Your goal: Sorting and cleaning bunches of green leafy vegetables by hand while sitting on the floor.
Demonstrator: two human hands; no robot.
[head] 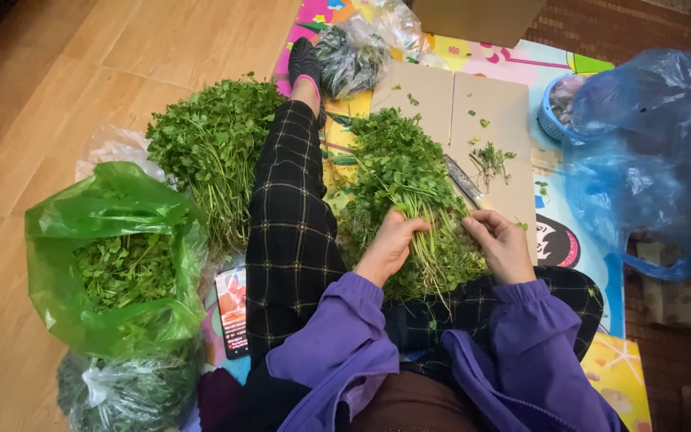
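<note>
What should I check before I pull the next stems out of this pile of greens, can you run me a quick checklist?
1. Left hand on the greens pile: ok, fingers in the stems.
2. Right hand on the stems: ok, pinching at the pile's right edge.
3. Knife away from fingers: ok, lying on the cardboard beyond the right hand.
4. Green bag open: ok, mouth open, greens inside.
5. Phone free of leaves: ok, beside the leg, uncovered.
6. Blue bag contents: cannot tell.
</note>
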